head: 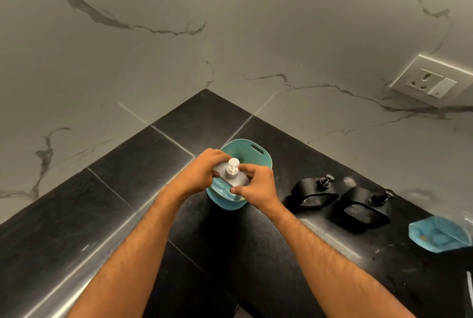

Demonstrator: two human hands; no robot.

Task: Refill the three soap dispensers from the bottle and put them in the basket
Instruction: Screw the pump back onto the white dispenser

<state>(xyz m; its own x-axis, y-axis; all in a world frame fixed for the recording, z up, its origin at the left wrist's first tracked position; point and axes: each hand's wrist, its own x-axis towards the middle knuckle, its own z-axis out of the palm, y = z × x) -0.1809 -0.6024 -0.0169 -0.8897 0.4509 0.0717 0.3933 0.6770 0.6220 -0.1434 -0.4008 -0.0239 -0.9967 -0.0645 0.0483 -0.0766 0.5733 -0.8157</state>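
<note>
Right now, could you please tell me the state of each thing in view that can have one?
Grey dispenser: upright, pump on, held over the basket by both hands.
Teal basket: on the counter, no other dispenser visible inside.
Two black dispensers: on the counter, outside the basket, pumps on.
Left hand: grips the grey dispenser.
Right hand: grips the grey dispenser.
Blue tray: on the counter, at the right edge.

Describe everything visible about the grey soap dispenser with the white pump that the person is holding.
The grey soap dispenser with the white pump looks like matte plastic, with a flat-topped body and a round-headed pump standing upright. The left hand and the right hand grip its sides, holding it in or just above the teal perforated plastic basket on the black stone counter.
</note>
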